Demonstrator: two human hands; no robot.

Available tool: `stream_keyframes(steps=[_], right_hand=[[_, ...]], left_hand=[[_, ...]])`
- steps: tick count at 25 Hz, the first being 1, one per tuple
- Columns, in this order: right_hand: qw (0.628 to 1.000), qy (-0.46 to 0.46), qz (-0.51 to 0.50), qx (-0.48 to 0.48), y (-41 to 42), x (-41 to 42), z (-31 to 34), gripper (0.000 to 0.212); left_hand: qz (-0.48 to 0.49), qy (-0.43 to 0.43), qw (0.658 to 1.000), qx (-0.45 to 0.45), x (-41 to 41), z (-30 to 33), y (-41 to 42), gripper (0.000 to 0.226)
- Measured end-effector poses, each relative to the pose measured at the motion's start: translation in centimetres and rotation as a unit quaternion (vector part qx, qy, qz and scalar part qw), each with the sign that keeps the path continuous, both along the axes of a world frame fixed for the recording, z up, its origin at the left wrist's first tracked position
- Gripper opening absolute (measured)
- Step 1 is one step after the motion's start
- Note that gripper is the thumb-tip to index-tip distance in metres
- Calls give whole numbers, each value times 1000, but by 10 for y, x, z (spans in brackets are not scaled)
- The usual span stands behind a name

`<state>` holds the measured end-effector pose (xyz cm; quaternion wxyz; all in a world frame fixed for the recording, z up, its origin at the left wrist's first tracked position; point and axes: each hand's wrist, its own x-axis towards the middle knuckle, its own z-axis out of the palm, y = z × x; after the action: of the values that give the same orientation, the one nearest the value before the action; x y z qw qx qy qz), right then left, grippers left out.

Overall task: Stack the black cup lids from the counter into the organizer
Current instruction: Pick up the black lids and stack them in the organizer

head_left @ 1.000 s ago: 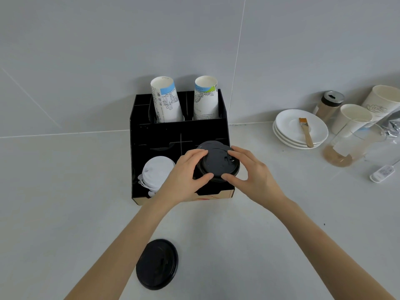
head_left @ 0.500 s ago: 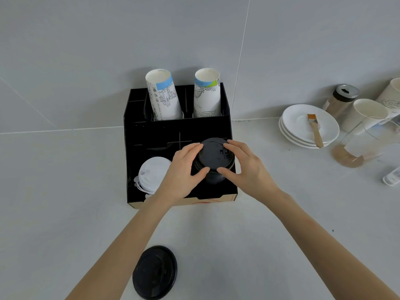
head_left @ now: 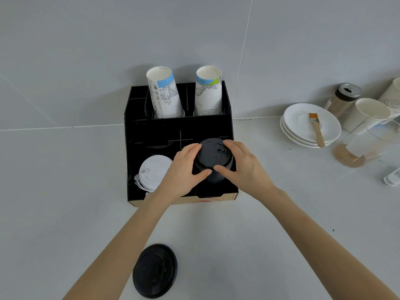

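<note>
Both hands, left (head_left: 184, 169) and right (head_left: 244, 167), curl around the black lid stack (head_left: 213, 158) in the organizer's (head_left: 134, 135) front right compartment. One lid (head_left: 154, 270) lies on the pale grey worktop (head_left: 54, 202), before a grey tiled wall (head_left: 86, 40).

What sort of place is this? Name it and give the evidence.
Probably a café drinks counter: a black organizer holding paper cups and white lids, plus stacked saucers.

The printing on the two paper cups (head_left: 165, 94) is too small to read.
</note>
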<state>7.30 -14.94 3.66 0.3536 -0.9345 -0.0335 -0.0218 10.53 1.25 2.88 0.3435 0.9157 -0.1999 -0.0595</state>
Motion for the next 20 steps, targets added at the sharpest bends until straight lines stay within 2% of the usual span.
stream_keyframes(steps=[15, 20], right_hand=[[999, 0, -37, 10, 8, -17, -7, 61], [999, -40, -29, -11, 18, -26, 4, 59]], left_hand=[[-6, 0, 1000, -5, -16, 1, 6, 63], [11, 1, 1000, -22, -30, 10, 20, 60]])
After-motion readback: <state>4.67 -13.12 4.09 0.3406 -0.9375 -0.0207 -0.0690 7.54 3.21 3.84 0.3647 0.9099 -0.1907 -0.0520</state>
